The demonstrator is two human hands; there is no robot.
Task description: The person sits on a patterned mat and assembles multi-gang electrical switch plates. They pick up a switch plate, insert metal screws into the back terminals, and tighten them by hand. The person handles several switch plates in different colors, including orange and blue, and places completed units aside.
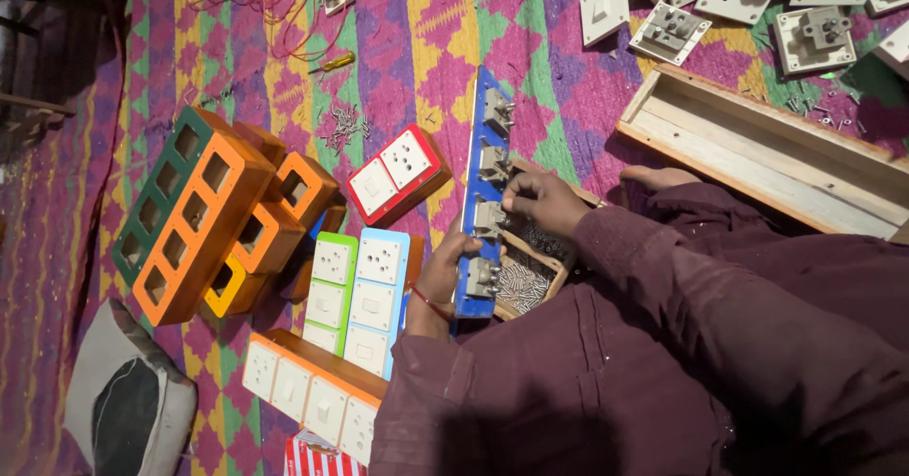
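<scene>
The left hand (437, 282) gripped the blue strip (481, 192), already carrying four fittings, while the right hand (538, 199) pinched at the third; empty orange frames (194, 215) remained unfilled.

Single head-worn view: I look steeply down from above my own lap at the patterned mat (568, 50), at close range. My left hand (437, 282) and right hand (540, 201) sit near centre; my sleeves fill the lower right corner.
</scene>
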